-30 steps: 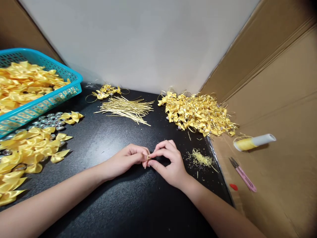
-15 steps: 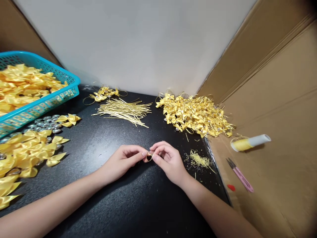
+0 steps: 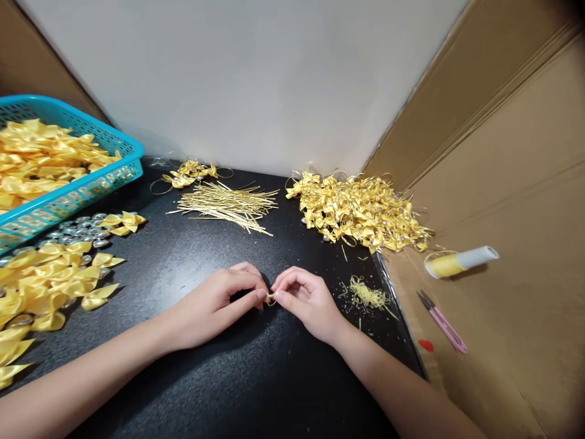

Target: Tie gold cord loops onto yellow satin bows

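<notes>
The left hand [image 3: 223,300] and the right hand [image 3: 308,300] meet over the middle of a black table [image 3: 256,378]. Each one pinches a little bent gold cord [image 3: 271,297] between its thumb and finger, so both grips are tight and small. The cord is right in the gap between the two hands, and a bit of it curves below the fingertips. The fingers cover the rest, so I cannot tell what else they hold. Past the hands lies a pile of straight gold cords [image 3: 226,206]. Just behind it is a small bunch of yellow bows with loops [image 3: 185,177]. To the right is a big heap of yellow bows with gold loops [image 3: 359,210], and nearer is a messy tuft of yellow thread scraps [image 3: 369,295]. On the left, loose yellow ribbon bows [image 3: 55,274] lie near shiny silver beads [image 3: 80,230]. A blue basket [image 3: 68,201] there holds lots more yellow ribbon bows. Off the table, on brown cardboard [image 3: 512,329], are a tube with yellow thread [image 3: 445,266], pink thread snips [image 3: 445,326] and a small red thing [image 3: 426,346].
</notes>
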